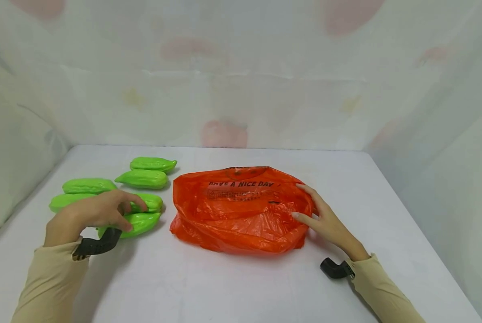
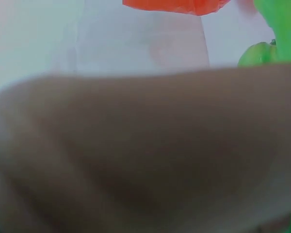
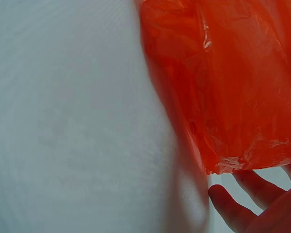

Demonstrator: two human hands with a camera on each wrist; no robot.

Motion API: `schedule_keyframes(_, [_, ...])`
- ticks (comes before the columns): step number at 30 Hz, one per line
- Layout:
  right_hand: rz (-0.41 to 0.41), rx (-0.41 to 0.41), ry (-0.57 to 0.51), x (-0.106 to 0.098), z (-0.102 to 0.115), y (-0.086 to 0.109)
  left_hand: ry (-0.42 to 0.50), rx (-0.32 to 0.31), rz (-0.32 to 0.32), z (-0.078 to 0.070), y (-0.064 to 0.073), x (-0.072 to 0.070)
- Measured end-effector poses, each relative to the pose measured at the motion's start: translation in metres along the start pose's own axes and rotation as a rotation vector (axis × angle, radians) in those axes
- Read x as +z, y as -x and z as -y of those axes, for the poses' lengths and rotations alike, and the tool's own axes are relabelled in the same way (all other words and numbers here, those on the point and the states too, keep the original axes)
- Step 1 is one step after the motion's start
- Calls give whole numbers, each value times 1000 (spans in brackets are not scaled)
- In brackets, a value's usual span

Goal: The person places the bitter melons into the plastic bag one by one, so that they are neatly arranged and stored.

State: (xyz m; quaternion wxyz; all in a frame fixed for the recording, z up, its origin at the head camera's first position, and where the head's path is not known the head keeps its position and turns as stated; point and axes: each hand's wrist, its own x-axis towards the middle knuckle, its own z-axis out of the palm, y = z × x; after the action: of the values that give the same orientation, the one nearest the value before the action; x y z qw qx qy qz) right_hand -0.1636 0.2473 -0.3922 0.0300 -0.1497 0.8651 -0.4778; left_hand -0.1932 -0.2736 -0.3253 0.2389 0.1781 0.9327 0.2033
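In the head view my left hand is over a pair of bright green, ridged bitter melons, its fingers bent down. Its fingers reach over the rear bitter melon, and its thumb is at the front bitter melon, leaving a gap between thumb and fingers. A blurred part of this hand fills most of the left wrist view. My right hand is at the right side of a red plastic bag, fingers spread and thumb over its edge. In the right wrist view, fingertips show right by the bag's edge.
Behind my left hand lie two bitter melons, one partly covered by it. Another two bitter melons lie farther back, left of the bag. Everything rests on a white-covered table, with pale patterned cloth hanging behind and at both sides.
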Motion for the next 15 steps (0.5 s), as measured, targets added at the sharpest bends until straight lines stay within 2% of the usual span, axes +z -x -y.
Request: schedule_keyframes(15, [3,-1,4,0,0,0,-6,-10,-8,-3,-1,3])
